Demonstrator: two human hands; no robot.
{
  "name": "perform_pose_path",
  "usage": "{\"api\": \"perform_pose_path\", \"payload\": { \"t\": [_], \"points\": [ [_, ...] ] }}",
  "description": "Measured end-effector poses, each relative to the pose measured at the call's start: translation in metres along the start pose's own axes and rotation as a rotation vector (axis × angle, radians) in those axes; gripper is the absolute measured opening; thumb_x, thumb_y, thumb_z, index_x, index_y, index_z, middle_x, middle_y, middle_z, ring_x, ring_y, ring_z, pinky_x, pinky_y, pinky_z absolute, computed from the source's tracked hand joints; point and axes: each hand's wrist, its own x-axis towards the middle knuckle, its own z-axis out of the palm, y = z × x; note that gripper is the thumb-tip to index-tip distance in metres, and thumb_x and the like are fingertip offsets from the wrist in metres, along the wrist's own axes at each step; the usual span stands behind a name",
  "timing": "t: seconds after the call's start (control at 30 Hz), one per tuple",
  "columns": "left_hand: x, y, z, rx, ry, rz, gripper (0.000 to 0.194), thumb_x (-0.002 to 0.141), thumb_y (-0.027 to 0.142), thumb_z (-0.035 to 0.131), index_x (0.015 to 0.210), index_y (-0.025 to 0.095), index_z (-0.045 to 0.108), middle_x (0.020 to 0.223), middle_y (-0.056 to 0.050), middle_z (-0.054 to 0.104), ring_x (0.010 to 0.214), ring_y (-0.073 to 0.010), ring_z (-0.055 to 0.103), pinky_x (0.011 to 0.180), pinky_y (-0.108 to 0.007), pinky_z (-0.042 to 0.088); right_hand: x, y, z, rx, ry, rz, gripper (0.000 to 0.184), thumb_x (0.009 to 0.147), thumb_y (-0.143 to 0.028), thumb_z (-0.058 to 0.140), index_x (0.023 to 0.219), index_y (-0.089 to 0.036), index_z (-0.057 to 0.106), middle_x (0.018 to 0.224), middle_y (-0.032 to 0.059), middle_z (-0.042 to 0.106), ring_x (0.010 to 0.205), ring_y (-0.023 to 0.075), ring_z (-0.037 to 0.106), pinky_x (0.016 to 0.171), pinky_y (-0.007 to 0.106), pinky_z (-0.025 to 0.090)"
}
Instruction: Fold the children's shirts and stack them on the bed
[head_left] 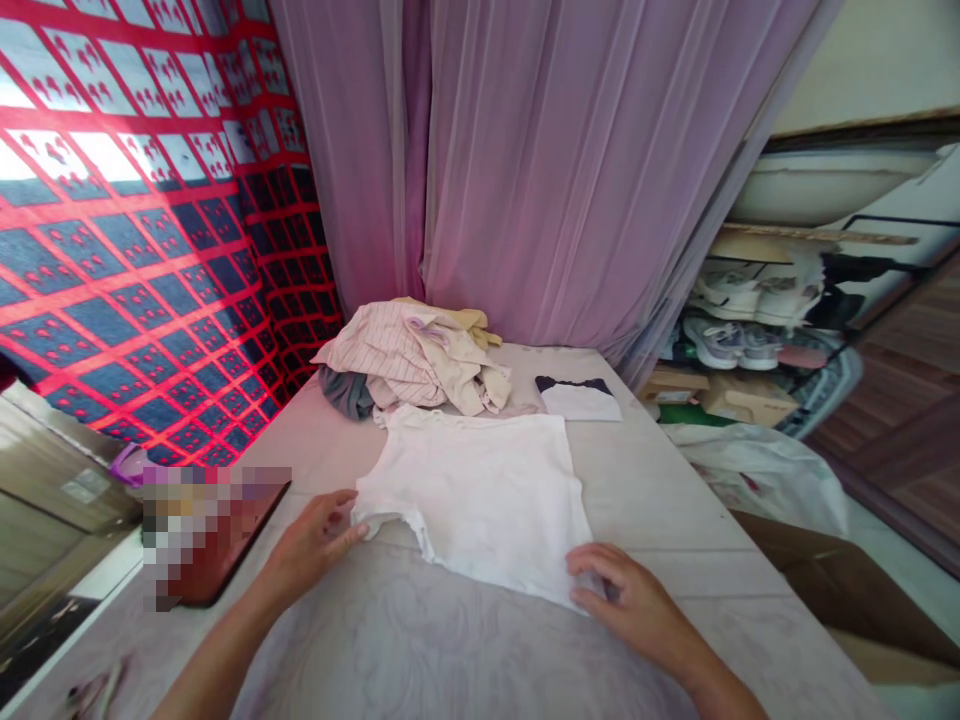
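Note:
A white sleeveless top [480,490] lies spread out on the bed-like surface, its neck and armhole side to the left and its hem to the right. At the left edge, my left hand [315,535] has its fingers and thumb around the fabric near the armhole. My right hand [626,595] is at the near right corner of the hem, with cloth between curled fingers and thumb. Behind the top sits a heap of crumpled clothes [420,355], pink-striped, cream and grey. A folded white and black garment [579,398] rests to the right of the heap.
A dark flat object with a reddish surface [225,550], partly blurred out, lies left of my left hand. Purple curtains [525,180] hang behind the bed [675,530]. On the right stand shoes [731,340] on a rack and an open cardboard box [847,590]. A red-patterned cloth [142,260] hangs left.

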Motion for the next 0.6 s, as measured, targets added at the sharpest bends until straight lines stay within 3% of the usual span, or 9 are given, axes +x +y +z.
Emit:
{"api": "perform_pose_path", "payload": {
  "t": [0.07, 0.13, 0.23, 0.37, 0.47, 0.6],
  "points": [
    [-0.004, 0.004, 0.005, 0.03, -0.035, 0.033, 0.051, 0.07, 0.05, 0.059, 0.114, 0.023, 0.058, 0.109, -0.007, 0.063, 0.093, -0.0238, 0.061, 0.081, -0.033, 0.047, -0.011, 0.001, 0.007, -0.09, -0.005, -0.018, 0.029, 0.071, -0.034, 0.063, 0.097, -0.024, 0.07, 0.118, 0.0078, 0.063, 0.113, 0.0252, 0.054, 0.098, 0.039, 0.042],
    [-0.004, 0.01, 0.009, 0.105, -0.039, 0.018, 0.043, 0.074, 0.045, 0.054, 0.11, 0.023, 0.06, 0.097, -0.005, 0.065, 0.086, -0.0222, 0.061, 0.076, -0.03, 0.046, -0.015, 0.004, 0.013, -0.193, 0.032, -0.033, 0.029, 0.072, -0.032, 0.061, 0.1, -0.026, 0.07, 0.123, 0.0077, 0.06, 0.118, 0.0263, 0.051, 0.1, 0.043, 0.04],
    [-0.001, 0.019, 0.005, 0.182, -0.037, -0.036, 0.037, 0.08, 0.037, 0.041, 0.108, 0.023, 0.061, 0.073, 0.0, 0.062, 0.069, -0.0184, 0.059, 0.063, -0.026, 0.041, -0.013, 0.004, 0.015, -0.3, 0.133, -0.12, 0.025, 0.084, -0.028, 0.047, 0.094, -0.026, 0.07, 0.111, 0.0067, 0.067, 0.106, 0.023, 0.059, 0.094, 0.04, 0.046],
    [-0.005, 0.026, -0.022, 0.145, -0.025, -0.072, 0.038, 0.076, 0.032, 0.04, 0.105, 0.024, 0.063, 0.059, 0.005, 0.055, 0.059, -0.0152, 0.054, 0.056, -0.023, 0.036, -0.012, -0.004, 0.001, -0.409, 0.188, -0.153, 0.033, 0.089, -0.026, 0.038, 0.095, -0.026, 0.07, 0.093, 0.0054, 0.071, 0.088, 0.0206, 0.065, 0.082, 0.035, 0.05],
    [-0.014, 0.025, -0.036, 0.107, -0.057, -0.066, 0.034, 0.074, 0.032, 0.042, 0.096, 0.026, 0.067, 0.062, 0.005, 0.06, 0.062, -0.0153, 0.056, 0.058, -0.022, 0.037, -0.018, -0.011, -0.01, -0.46, 0.095, -0.11, 0.032, 0.088, -0.025, 0.039, 0.096, -0.028, 0.07, 0.093, 0.0041, 0.071, 0.089, 0.0211, 0.064, 0.082, 0.034, 0.049],
    [-0.022, 0.016, -0.029, 0.181, -0.187, -0.002, 0.025, 0.071, 0.027, 0.043, 0.078, 0.023, 0.066, 0.069, 0.001, 0.064, 0.07, -0.0183, 0.059, 0.061, -0.023, 0.038, -0.026, -0.02, -0.013, -0.434, -0.104, -0.023, 0.03, 0.084, -0.023, 0.042, 0.082, -0.028, 0.071, 0.084, 0.003, 0.07, 0.084, 0.0207, 0.064, 0.075, 0.03, 0.047]
  ]
}}
